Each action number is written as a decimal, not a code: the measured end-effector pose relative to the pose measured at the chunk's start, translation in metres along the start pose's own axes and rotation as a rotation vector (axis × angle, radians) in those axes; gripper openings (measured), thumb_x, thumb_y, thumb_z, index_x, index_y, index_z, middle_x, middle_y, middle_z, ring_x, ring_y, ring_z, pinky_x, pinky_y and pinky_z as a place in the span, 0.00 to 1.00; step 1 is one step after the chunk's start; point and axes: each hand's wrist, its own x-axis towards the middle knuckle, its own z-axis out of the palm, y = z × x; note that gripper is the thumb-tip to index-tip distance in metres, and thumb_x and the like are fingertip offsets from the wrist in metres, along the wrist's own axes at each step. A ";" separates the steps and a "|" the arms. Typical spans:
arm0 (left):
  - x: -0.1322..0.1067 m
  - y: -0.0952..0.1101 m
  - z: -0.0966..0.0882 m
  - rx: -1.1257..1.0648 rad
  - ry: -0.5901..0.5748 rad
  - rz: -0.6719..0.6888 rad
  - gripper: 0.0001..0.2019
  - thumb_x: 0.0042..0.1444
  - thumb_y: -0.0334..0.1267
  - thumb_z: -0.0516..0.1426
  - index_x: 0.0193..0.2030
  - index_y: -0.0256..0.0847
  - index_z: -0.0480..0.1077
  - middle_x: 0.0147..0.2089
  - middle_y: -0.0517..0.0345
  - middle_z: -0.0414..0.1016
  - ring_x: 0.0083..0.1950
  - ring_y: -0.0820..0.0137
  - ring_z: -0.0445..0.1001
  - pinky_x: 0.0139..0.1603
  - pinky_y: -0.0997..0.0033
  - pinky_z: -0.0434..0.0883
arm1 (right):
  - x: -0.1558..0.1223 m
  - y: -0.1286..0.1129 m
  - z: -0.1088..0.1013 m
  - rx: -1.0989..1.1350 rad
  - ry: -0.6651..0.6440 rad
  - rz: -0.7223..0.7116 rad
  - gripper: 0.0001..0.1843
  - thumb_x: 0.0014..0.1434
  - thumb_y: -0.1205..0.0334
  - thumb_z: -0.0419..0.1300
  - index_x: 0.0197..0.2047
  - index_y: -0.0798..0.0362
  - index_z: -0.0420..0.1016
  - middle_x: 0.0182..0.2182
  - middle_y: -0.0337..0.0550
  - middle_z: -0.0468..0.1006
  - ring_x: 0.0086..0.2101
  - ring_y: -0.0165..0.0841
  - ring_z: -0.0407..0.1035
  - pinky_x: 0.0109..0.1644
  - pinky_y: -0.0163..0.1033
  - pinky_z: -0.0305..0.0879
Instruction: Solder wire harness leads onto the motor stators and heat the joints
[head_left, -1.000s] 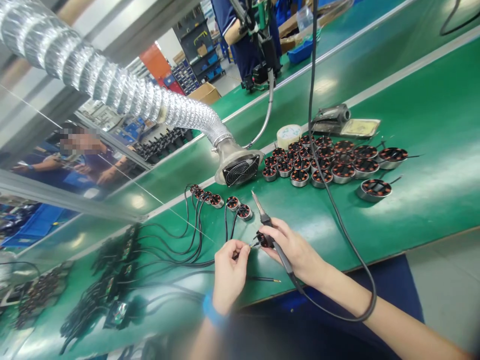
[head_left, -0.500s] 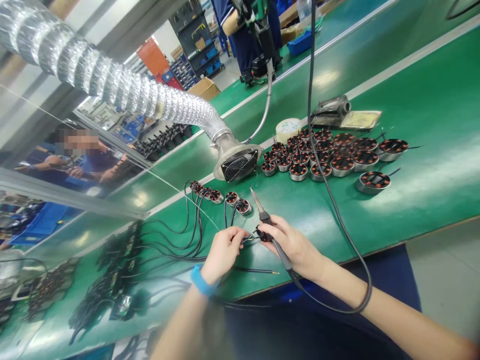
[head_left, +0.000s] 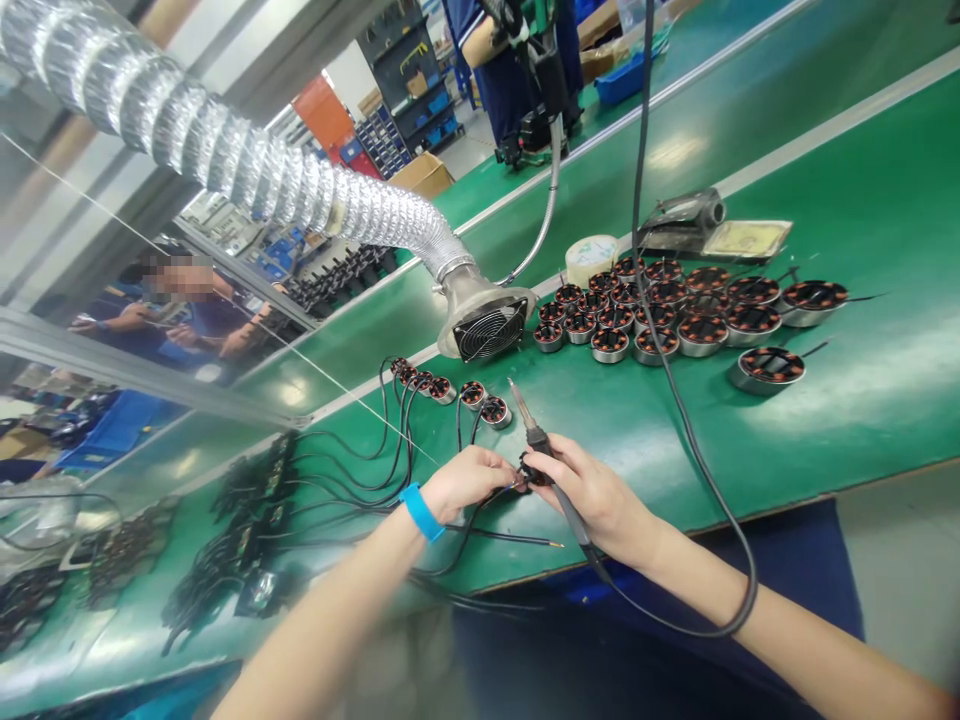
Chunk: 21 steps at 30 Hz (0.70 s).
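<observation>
My right hand (head_left: 596, 495) grips a black-handled soldering iron (head_left: 568, 512), its metal tip pointing up and away. Under the iron, at my right fingertips, sits a small dark motor (head_left: 534, 472). My left hand (head_left: 469, 482), with a blue wristband (head_left: 421, 512), pinches thin wire ends (head_left: 504, 488) beside that motor. The exact contact is hidden by my fingers. Several smaller wired motors (head_left: 472, 394) lie just beyond my hands, their black cables (head_left: 360, 478) trailing left across the green bench mat (head_left: 847, 430).
Several larger copper-wound motors (head_left: 637, 325) stand grouped to the right, near a tape roll (head_left: 591, 258) and a soldering stand (head_left: 682, 215). A fume extractor (head_left: 487, 328) with a silver duct (head_left: 225, 165) sits ahead. A black cable (head_left: 679, 420) hangs down at right. A co-worker (head_left: 517, 90) stands farther away.
My left hand has risen from below the motor to beside it, bringing the wire ends closer. My right hand stays on the iron, and the whole view has shifted slightly.
</observation>
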 end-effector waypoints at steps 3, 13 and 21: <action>-0.003 -0.003 -0.002 -0.072 -0.011 -0.034 0.11 0.48 0.43 0.61 0.28 0.35 0.77 0.16 0.69 0.55 0.19 0.79 0.50 0.21 0.73 0.48 | 0.000 -0.001 0.000 0.007 0.004 0.009 0.20 0.66 0.73 0.56 0.60 0.56 0.63 0.52 0.59 0.70 0.49 0.44 0.74 0.49 0.48 0.79; -0.003 -0.004 0.001 -0.097 -0.043 -0.066 0.14 0.49 0.48 0.62 0.29 0.37 0.75 0.19 0.67 0.57 0.20 0.78 0.51 0.20 0.75 0.50 | 0.003 -0.002 -0.001 -0.012 -0.006 -0.029 0.16 0.68 0.72 0.52 0.58 0.55 0.64 0.51 0.57 0.70 0.46 0.41 0.74 0.46 0.46 0.80; -0.007 0.002 -0.009 -0.103 -0.141 -0.125 0.14 0.49 0.47 0.62 0.29 0.34 0.74 0.18 0.72 0.46 0.19 0.81 0.42 0.22 0.71 0.37 | 0.003 -0.003 0.000 -0.020 -0.020 -0.024 0.16 0.67 0.72 0.54 0.58 0.56 0.65 0.52 0.58 0.71 0.48 0.42 0.74 0.47 0.46 0.79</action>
